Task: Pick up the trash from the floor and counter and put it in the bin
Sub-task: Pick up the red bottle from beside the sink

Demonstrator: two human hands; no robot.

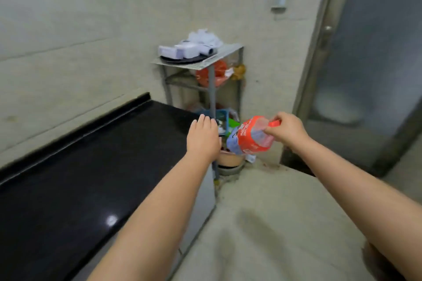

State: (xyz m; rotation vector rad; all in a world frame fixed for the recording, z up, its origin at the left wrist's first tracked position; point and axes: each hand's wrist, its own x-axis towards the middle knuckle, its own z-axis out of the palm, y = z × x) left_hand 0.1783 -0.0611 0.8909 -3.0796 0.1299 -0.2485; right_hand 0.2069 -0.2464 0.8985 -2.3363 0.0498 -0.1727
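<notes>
R hand pinches red plastic wrapper by the rack.
L hand open, fingers together, empty, over black counter edge.

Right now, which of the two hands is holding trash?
The right hand: it pinches a red plastic bottle. The left hand is open and empty.

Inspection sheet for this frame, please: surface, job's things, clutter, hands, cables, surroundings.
Surface: black counter, glossy, no trash seen on it.
Job's things: red plastic bottle held in the air over the corner; bin not clearly identifiable.
Clutter: metal rack with white packets on top, an orange bag beneath, basins at floor level.
Hands: right hand grips the bottle; left hand open, empty.
Cables: nothing seen.
Surroundings: tiled wall, frosted door on the right.
</notes>
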